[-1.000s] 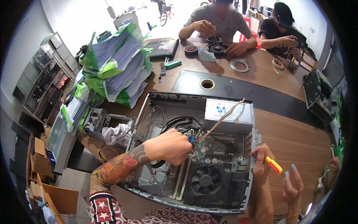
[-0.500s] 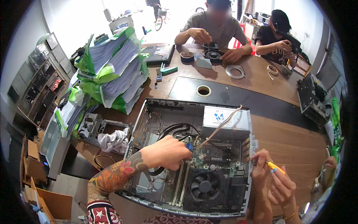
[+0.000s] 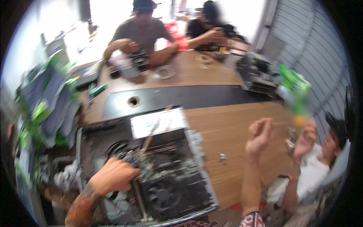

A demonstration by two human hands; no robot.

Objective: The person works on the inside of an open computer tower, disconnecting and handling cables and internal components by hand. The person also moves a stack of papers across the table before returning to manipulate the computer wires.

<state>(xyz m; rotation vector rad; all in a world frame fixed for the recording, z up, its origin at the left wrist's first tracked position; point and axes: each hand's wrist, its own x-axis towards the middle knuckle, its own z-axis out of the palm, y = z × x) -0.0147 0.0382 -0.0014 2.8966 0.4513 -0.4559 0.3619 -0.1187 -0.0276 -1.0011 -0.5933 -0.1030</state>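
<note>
My tattooed left hand (image 3: 114,175) reaches into an open desktop computer case (image 3: 208,191). Its fingers are closed beside a small blue part (image 3: 132,161) on the circuit board; what they grip is hidden. Black cables (image 3: 117,148) loop behind it, and a black cooling fan (image 3: 164,196) sits nearer, to its right. Over the table, right of the case, my right hand (image 3: 260,137) is raised with its fingers curled together. Motion blur hides what is in them. Farther right is another person's hand (image 3: 307,138), with a blurred orange-yellow thing (image 3: 300,121) at its fingertips.
Small metal pieces (image 3: 221,156) lie on the wooden table (image 3: 227,128). A stack of paper in green wrapping (image 3: 56,102) stands at left. Two people work across the table. Another computer unit (image 3: 259,75) stands at the far right, and a person in white (image 3: 315,172) sits at right.
The view has swung right, so the case appears farther left. My right hand has risen off the case's edge. The other person's hand has drawn away to the right. My left hand stays inside the case.
</note>
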